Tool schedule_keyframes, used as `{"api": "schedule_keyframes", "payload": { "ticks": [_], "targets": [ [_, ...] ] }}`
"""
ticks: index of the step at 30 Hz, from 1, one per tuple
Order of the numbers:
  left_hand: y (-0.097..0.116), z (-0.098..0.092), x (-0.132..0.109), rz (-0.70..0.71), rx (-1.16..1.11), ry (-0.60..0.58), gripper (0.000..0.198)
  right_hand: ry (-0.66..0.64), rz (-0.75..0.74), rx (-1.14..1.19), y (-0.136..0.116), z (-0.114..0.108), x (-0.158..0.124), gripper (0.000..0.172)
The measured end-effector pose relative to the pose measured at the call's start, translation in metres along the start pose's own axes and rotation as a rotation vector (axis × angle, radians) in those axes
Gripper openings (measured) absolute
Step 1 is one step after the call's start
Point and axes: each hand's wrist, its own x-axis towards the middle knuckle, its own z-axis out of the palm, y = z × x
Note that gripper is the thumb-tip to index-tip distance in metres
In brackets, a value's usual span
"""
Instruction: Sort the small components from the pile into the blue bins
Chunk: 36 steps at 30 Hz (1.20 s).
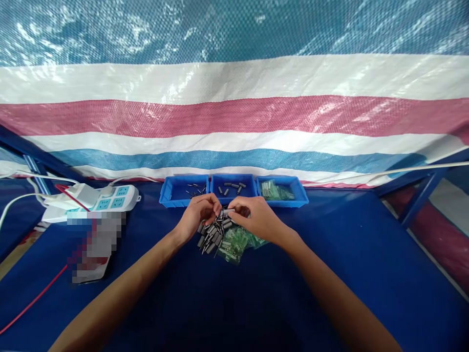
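Note:
My left hand (199, 213) is at the upper left of a pile of small grey-and-black cylindrical pieces (211, 237). Its fingers are curled into a pinch, and whatever they hold is too small to make out. On the other side of the pile, my right hand (253, 215) pinches a small grey cylindrical piece (228, 211) between thumb and fingers. Thin dark pins stick out among the pieces. Green-tinted clear packets (233, 243) lie against the pile's right side, partly beneath my right hand.
Behind my hands are a blue bin with thin dark pins (172, 192), a blue bin with grey cylinders (250, 182) and a blue bin with green packets (302, 194). A power strip (120, 199), cables and a blurred phone-like object (98, 266) lie left. Striped sheeting hangs behind.

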Motion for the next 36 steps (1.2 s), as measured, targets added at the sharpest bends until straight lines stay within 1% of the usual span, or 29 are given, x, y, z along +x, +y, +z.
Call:
{"api": "schedule_keyframes", "payload": {
  "ticks": [6,11,15,18,20,23,27,30,34,36],
  "targets": [
    [-0.002,-0.004,0.002,0.033,0.027,0.014,0.008,-0.025,0.008,-0.002,0.001,0.0,0.001,0.014],
    [0.002,0.0,-0.003,0.109,0.192,0.024,0.011,-0.021,0.03,0.028,-0.004,0.0,0.002,0.018],
    [0.004,0.004,-0.007,0.155,0.313,0.018,0.016,0.012,0.065,0.057,-0.006,-0.002,0.002,0.029],
    [0.002,0.006,-0.008,0.201,0.396,0.055,0.021,0.045,0.088,0.041,-0.006,-0.003,0.002,0.039],
    [-0.001,0.005,-0.007,0.238,0.463,0.086,0.026,0.054,0.101,0.024,-0.004,-0.002,0.002,0.042],
    [-0.005,0.004,-0.007,0.283,0.54,0.102,0.028,0.053,0.079,-0.013,-0.001,0.0,0.003,0.04],
    [-0.007,0.003,-0.006,0.364,0.612,0.118,0.022,0.038,0.046,-0.052,0.002,0.004,0.002,0.038],
    [-0.008,0.004,-0.004,0.372,0.599,0.124,0.022,0.038,0.043,-0.051,0.002,0.007,0.002,0.04],
    [-0.01,0.005,-0.003,0.267,0.452,0.108,0.025,0.067,0.043,-0.047,0.001,0.01,0.003,0.041],
    [-0.01,0.006,-0.003,0.229,0.381,0.123,0.026,0.081,0.049,-0.052,0.0,0.011,0.003,0.042]
  ]
}}
